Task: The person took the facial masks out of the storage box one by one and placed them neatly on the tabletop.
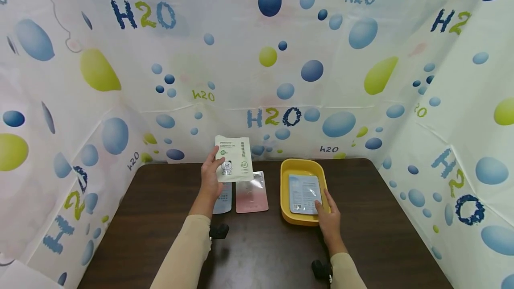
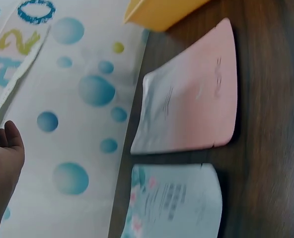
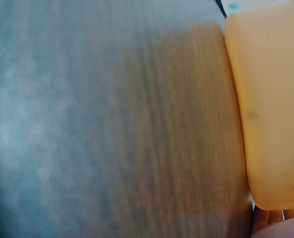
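Observation:
My left hand (image 1: pixel 211 177) holds up a white sachet (image 1: pixel 234 159) with green and black print and a small cartoon bear, thumb across its front. In the left wrist view only part of that hand shows at the left edge. Below the sachet, a pink sheet mask packet (image 1: pixel 252 197) and a light blue sheet mask packet (image 2: pixel 177 201) lie side by side on the table. At the right, my right hand (image 1: pixel 330 222) grips the near right wall of a yellow tray (image 1: pixel 285 191), thumb inside over a pale blue packet (image 1: pixel 305 193) lying in it.
The dark wooden table (image 1: pixel 257 253) ends at a patterned curtain (image 1: pixel 225 66), which also hangs along both sides. A white object (image 1: pixel 28 275) shows in the lower left corner.

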{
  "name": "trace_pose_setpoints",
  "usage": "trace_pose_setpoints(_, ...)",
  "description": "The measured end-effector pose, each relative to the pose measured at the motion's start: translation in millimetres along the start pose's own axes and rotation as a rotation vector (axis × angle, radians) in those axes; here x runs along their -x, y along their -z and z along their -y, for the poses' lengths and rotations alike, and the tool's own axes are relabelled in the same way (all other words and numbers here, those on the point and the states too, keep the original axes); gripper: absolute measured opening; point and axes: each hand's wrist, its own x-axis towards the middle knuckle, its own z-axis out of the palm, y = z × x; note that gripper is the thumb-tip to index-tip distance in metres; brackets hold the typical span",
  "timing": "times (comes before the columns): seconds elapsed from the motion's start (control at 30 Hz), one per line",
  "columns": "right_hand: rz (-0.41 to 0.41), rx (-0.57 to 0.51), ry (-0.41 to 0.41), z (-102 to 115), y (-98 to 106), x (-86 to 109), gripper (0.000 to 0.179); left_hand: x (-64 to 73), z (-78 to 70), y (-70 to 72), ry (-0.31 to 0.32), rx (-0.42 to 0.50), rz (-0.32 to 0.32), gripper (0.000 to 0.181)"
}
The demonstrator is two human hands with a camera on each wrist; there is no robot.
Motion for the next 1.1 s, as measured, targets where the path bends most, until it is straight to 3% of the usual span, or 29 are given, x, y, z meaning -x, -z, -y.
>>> trace_pose_setpoints(0.37,0.011,-0.001,-0.051,-8.1,-0.2,3.9,0.064,-1.6,-27.2,40.9,0.001,-0.132,-0.094,0.07)
trace_pose_setpoints(0.73,-0.006,-0.026,-0.022,-7.3,0.1,4.6,0.063,-0.9,-41.2,77.1,0.026,-0.319,-0.206,0.076)
trace_pose_setpoints(1.1,0.006,-0.014,-0.012,-1.1,0.3,-1.2,0.063,8.0,-49.9,112.7,0.125,-0.417,-0.297,0.077)
